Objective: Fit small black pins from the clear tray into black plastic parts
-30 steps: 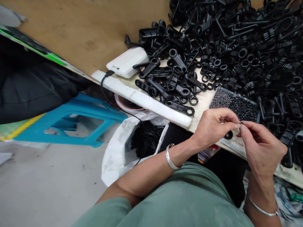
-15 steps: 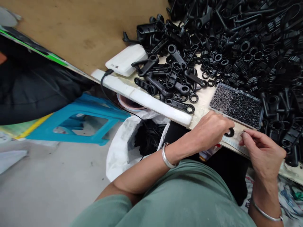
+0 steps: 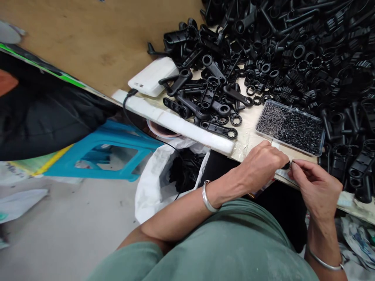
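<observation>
Change since half a second ago: the left hand [image 3: 259,166] has lifted off the desk [image 3: 249,134] near its front edge and met the right hand [image 3: 315,187]; the small black ring [image 3: 286,165], which lay on the desk beside the left fingers, now sits between the two hands.
Reading of the change: by appearance, the ring has been picked up and is being fitted with a small part brought by the right hand; this is a judgement, since the part itself is too small to make out.
Left fingers: curled together, clamped on the small black ring at thumb and forefinger.
Right fingers [image 3: 295,166]: pinched together at the tips, touching the ring; what they pinch cannot be told.
Location of the ring: just above the front edge of the desk, just in front of the clear tray [image 3: 321,134].
Clear tray: shallow, filled with tiny dark parts, near the front edge.
Pile of black plastic parts [image 3: 293,47]: arms and rings, covering the far and right part of the desk.
White box [image 3: 150,76]: at the left edge, cable attached.
White sack [image 3: 152,183]: below the front edge, holding black parts.
Blue stool [image 3: 102,150]: on the floor, left.
</observation>
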Motion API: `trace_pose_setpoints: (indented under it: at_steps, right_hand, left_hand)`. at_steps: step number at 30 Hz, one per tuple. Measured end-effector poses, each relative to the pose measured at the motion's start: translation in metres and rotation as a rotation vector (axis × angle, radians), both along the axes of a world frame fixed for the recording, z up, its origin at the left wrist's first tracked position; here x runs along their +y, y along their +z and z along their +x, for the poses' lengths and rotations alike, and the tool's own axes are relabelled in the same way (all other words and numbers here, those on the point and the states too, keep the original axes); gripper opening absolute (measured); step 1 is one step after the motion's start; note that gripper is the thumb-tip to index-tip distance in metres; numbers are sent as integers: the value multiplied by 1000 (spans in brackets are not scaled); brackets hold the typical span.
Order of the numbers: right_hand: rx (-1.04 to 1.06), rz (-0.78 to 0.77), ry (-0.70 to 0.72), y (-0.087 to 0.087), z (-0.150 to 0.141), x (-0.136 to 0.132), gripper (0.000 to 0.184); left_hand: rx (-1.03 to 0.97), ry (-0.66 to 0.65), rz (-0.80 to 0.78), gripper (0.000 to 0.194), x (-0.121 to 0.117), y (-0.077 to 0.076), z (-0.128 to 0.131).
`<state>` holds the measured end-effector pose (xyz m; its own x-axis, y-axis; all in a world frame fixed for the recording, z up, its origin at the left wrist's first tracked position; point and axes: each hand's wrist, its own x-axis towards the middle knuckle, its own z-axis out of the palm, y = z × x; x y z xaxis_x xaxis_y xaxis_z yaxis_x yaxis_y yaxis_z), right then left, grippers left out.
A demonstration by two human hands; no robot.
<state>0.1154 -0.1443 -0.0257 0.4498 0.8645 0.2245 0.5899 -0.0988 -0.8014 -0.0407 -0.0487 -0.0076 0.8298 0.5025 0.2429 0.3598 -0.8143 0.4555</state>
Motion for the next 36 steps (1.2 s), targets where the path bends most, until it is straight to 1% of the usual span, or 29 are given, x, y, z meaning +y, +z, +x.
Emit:
trace_pose_setpoints:
  at_steps: [9,15,19,24,29,34,36]
  right_hand:
    - [-87,2,21,-3,1,1,18]
    - [-136,32,57,-1,-2,3,15]
    - [-109,14,36,0,-5,4,15]
    - [26,-43,-2,1,-8,3,18]
    - [76,-75,-18,3,-8,3,22]
    - [148,-86,-32,3,-7,3,21]
    - [172,-90,-34,3,-6,3,21]
  left_hand:
    - [-146,21,98,24,-5,-19,1]
    - [-191,68,159,27,-10,-25,2]
    - [-205,83,197,27,-11,-27,3]
    - [-242,93,223,26,-10,-28,4]
    - [-180,88,160,25,-8,-26,1]
    - [-152,109,77,26,-7,-15,-10]
    - [-164,129,36,21,-7,-10,-16]
